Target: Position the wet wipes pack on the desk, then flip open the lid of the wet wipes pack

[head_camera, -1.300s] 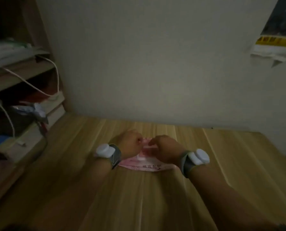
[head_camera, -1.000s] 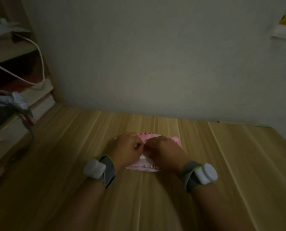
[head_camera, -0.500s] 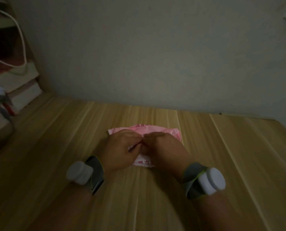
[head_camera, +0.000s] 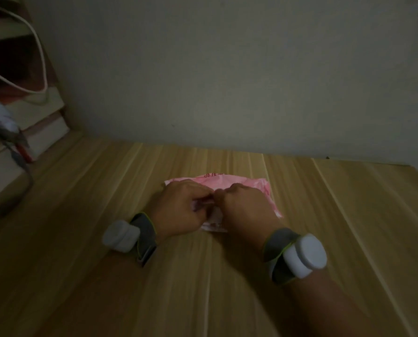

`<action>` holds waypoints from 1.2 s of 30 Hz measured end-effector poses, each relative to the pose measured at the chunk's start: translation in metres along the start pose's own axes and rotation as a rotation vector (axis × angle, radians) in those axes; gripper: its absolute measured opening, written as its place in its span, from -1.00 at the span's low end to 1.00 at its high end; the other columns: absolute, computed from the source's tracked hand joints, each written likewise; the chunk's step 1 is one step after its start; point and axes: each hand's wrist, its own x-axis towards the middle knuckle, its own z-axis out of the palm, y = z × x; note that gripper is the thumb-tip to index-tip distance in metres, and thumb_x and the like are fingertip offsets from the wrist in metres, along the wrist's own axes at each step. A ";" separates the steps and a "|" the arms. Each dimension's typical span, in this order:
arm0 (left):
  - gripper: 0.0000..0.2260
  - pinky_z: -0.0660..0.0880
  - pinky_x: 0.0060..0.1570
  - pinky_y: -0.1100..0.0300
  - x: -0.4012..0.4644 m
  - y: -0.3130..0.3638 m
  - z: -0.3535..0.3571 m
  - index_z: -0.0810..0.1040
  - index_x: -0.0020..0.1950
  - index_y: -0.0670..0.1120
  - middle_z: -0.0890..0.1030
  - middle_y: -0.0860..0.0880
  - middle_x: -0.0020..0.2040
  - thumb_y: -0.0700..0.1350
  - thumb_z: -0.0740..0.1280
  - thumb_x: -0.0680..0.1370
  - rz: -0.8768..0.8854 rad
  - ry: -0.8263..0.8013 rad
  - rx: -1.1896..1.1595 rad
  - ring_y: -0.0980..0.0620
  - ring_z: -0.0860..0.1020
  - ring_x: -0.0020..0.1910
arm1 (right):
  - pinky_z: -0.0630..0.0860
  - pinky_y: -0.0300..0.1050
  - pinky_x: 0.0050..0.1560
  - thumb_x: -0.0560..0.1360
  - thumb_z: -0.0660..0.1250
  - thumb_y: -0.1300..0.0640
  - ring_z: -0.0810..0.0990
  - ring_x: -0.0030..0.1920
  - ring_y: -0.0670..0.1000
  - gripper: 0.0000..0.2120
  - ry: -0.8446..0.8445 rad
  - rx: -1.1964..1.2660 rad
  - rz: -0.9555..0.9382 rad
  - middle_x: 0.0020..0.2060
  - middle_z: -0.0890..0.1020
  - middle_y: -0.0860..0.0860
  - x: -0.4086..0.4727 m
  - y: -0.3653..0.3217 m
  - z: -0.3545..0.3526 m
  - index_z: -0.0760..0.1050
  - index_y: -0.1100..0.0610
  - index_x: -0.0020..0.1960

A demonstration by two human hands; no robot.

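Wooden bench (head_camera: 227, 288) by wall | pink bag (head_camera: 256, 188) flat at centre | left hand (head_camera: 178, 210), right hand (head_camera: 244, 210): fingers pinching its middle fold, hands now touching, fold tightening | shelf (head_camera: 20, 132) left

Bare forearms, a band and a white puck on each wrist.

The left hand (head_camera: 181, 210) and right hand (head_camera: 245, 212) are bare, with no sleeves or rings in view. The left wristband (head_camera: 143, 235) is grey with a thin yellow-green edge and carries a rounded white puck (head_camera: 120, 236) on its outer side. The right wristband (head_camera: 277, 254) matches it, with a round, flat-topped white puck (head_camera: 305, 257).
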 end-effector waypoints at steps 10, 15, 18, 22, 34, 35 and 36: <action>-0.80 0.55 -0.17 0.13 0.004 0.002 0.001 0.64 0.16 -0.09 0.69 -0.07 -0.19 -0.10 0.41 0.55 -0.289 0.256 -0.015 -0.05 0.63 -0.21 | 0.48 0.01 -0.02 0.49 0.35 0.13 0.56 -0.02 0.21 -0.82 0.536 0.348 0.262 -0.05 0.66 0.14 0.003 0.021 0.007 0.57 0.16 0.06; -0.74 0.21 -0.08 0.32 0.007 -0.003 0.004 0.58 0.12 -0.14 0.55 -0.09 0.07 -0.26 0.45 0.45 -0.191 0.205 0.158 -0.04 0.45 0.05 | 0.43 -0.04 -0.06 0.49 0.33 0.05 0.50 -0.04 0.12 -0.86 0.271 0.323 0.222 -0.13 0.65 0.05 0.000 0.021 0.008 0.63 0.06 -0.05; -0.80 0.37 0.04 0.24 0.007 -0.008 0.005 0.65 -0.08 -0.16 0.64 -0.09 -0.03 -0.40 0.41 0.39 0.011 0.126 0.186 -0.05 0.49 0.04 | 0.46 0.00 0.01 0.47 0.34 -0.04 0.48 0.00 0.13 -0.81 0.149 0.307 0.207 -0.10 0.66 0.04 -0.002 0.020 0.007 0.66 0.00 -0.03; -0.78 0.38 0.34 0.19 0.001 -0.011 0.010 0.68 0.07 -0.10 0.65 -0.02 0.19 -0.16 0.37 0.45 0.003 0.015 0.072 0.01 0.47 0.35 | 0.47 0.03 0.05 0.44 0.33 -0.13 0.48 0.01 0.11 -0.77 0.111 0.262 0.219 -0.08 0.66 0.02 -0.004 0.021 0.006 0.67 -0.05 -0.03; -0.83 0.55 0.07 0.01 0.007 0.006 0.022 0.58 0.07 0.01 0.61 0.03 0.12 0.02 0.34 0.52 -0.274 0.076 0.134 0.01 0.54 0.12 | 0.39 0.08 0.01 0.50 0.17 -0.17 0.49 -0.02 0.19 -0.63 0.150 0.016 0.351 -0.07 0.61 0.09 0.006 0.023 0.017 0.64 0.03 -0.10; -0.87 0.56 0.02 0.01 0.007 0.006 0.021 0.56 0.05 0.03 0.61 0.04 0.08 0.00 0.32 0.53 -0.249 0.069 0.135 0.01 0.55 0.07 | 0.40 0.09 0.02 0.49 0.16 -0.20 0.48 0.00 0.19 -0.61 0.139 0.035 0.357 -0.06 0.60 0.08 0.007 0.023 0.017 0.64 0.03 -0.08; -0.92 0.56 -0.02 0.00 0.008 0.007 0.020 0.55 0.01 0.04 0.61 0.05 0.04 -0.02 0.31 0.54 -0.215 0.055 0.122 0.01 0.54 0.03 | 0.41 0.10 0.04 0.49 0.16 -0.22 0.48 0.01 0.18 -0.60 0.131 0.050 0.362 -0.04 0.60 0.07 0.007 0.023 0.018 0.64 0.03 -0.05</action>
